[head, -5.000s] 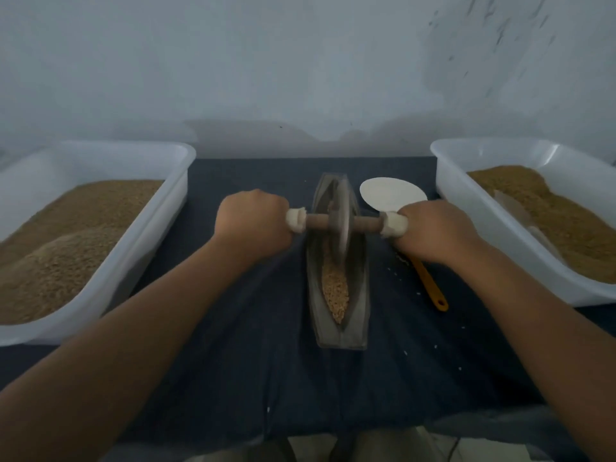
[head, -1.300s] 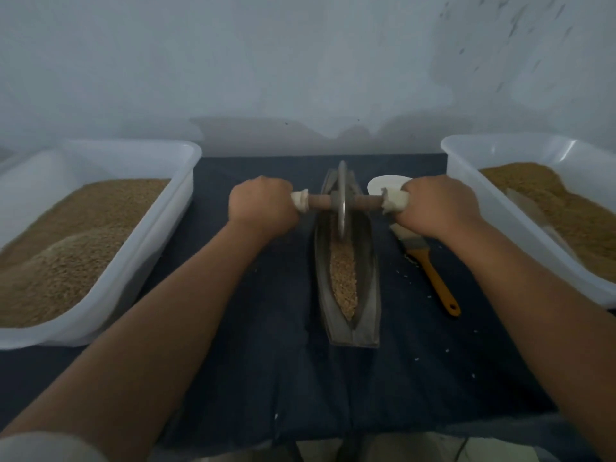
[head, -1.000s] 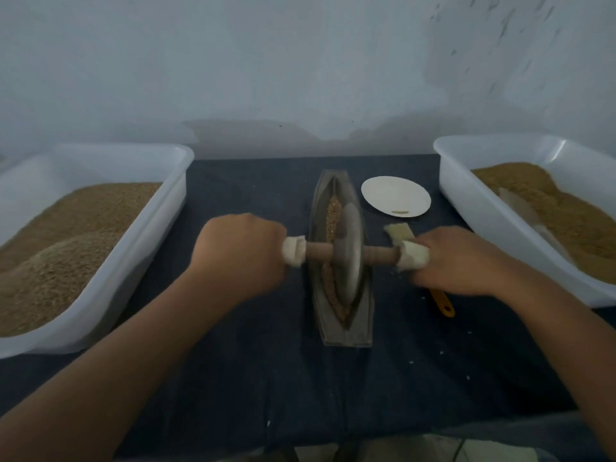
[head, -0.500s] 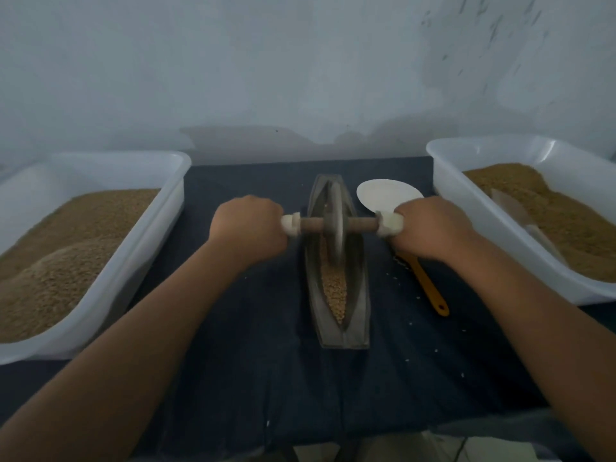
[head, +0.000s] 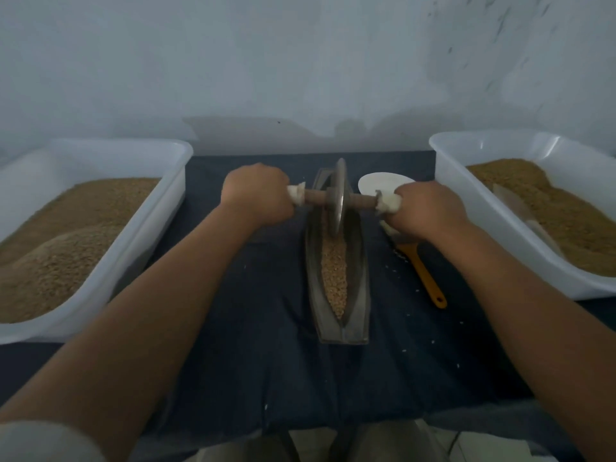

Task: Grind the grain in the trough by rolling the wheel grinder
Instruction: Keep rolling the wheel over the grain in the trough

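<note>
A long boat-shaped metal trough [head: 359, 295] lies lengthwise in the middle of the dark cloth. Tan grain [head: 334, 271] fills its groove on the near side. The wheel grinder [head: 339, 198], a metal disc on a wooden axle with white-wrapped ends, stands in the far end of the trough. My left hand [head: 258, 195] is closed on the axle's left end. My right hand [head: 425, 208] is closed on the right end. Both arms are stretched forward.
A white tub [head: 146, 235] of grain stands at the left and another white tub [head: 473, 208] of grain at the right. A white plate [head: 380, 185] and an orange-handled brush [head: 421, 271] lie right of the trough. Stray grains dot the dark cloth [head: 253, 345].
Over the last second the wheel rolled from the near half of the trough away from me to its far end, both hands moving with it. The near grain is uncovered.
</note>
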Tool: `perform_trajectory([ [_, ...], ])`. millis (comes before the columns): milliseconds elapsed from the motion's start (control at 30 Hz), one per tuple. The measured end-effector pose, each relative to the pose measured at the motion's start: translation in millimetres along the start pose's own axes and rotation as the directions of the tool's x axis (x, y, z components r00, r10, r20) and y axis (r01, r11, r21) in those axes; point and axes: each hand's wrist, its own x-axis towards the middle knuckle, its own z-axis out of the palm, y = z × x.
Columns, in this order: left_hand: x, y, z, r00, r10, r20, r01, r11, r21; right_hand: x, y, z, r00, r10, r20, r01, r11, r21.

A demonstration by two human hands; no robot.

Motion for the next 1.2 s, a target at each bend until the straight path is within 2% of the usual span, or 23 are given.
perform_trajectory([
  [133, -40.8, -2.3, 1.1, 0.998, 0.064, 0.029, -0.065, 0.996, 0.055, -42.3, 12.0, -12.1, 0.983, -0.106, 0.151, 0.095, 0.992, 0.08],
  [267, -101.4, -8.9, 5.8, 0.969, 0.193, -0.157, -0.168, 0.973, 0.159, -95.4, 19.6, -33.4, 0.947, -0.235, 0.218, 0.173, 0.948, 0.268],
  [333, -96.7, -12.7, 8.8, 0.971, 0.179, -0.161, -0.157, 0.978, 0.14, -93.3, 18.3, -33.1, 0.94, -0.255, 0.225, 0.186, 0.939, 0.289],
  [500, -21.0, -6.2, 17.7, 0.998, 0.032, -0.057, -0.031, 0.999, 0.019, -32.1, 9.6, -0.5, 0.999, -0.051, 0.008, 0.05, 0.995, 0.085],
  [600, 7.2, -5.2, 11.4, 1.0, 0.001, -0.019, -0.002, 1.0, -0.021, 2.8, 0.7, 3.8, 0.999, 0.037, 0.021, -0.038, 0.999, 0.039],
  [667, 2.6, -4.9, 7.8, 1.0, 0.008, -0.006, -0.008, 1.0, -0.015, 3.6, -0.2, -0.4, 0.998, 0.012, 0.057, -0.015, 0.998, 0.053],
  [767, -37.1, -8.1, 13.4, 0.999, 0.047, -0.02, -0.046, 0.999, 0.021, -37.1, 10.9, -11.3, 0.99, -0.102, 0.095, 0.093, 0.991, 0.095],
  [833, -78.5, -11.6, 21.2, 0.989, 0.084, -0.119, -0.081, 0.996, 0.027, -71.3, 17.0, -23.3, 0.979, -0.185, 0.082, 0.174, 0.977, 0.124],
  [933, -113.8, -17.8, 32.0, 0.956, 0.124, -0.265, -0.143, 0.988, -0.053, -88.2, 18.4, -35.0, 0.96, -0.271, 0.063, 0.263, 0.958, 0.116],
  [1000, -103.4, -19.6, 38.5, 0.97, 0.092, -0.223, -0.111, 0.991, -0.075, -75.0, 12.4, -36.3, 0.961, -0.262, 0.083, 0.254, 0.962, 0.096],
  [1100, -51.3, -13.6, 38.0, 0.988, -0.013, -0.153, 0.007, 0.999, -0.039, -29.7, 4.5, -27.2, 0.983, -0.143, 0.113, 0.139, 0.989, 0.042],
  [1200, -2.3, -6.1, 28.7, 0.991, -0.046, -0.122, 0.044, 0.999, -0.021, 3.6, 2.0, -17.2, 0.994, -0.064, 0.093, 0.064, 0.998, 0.006],
])
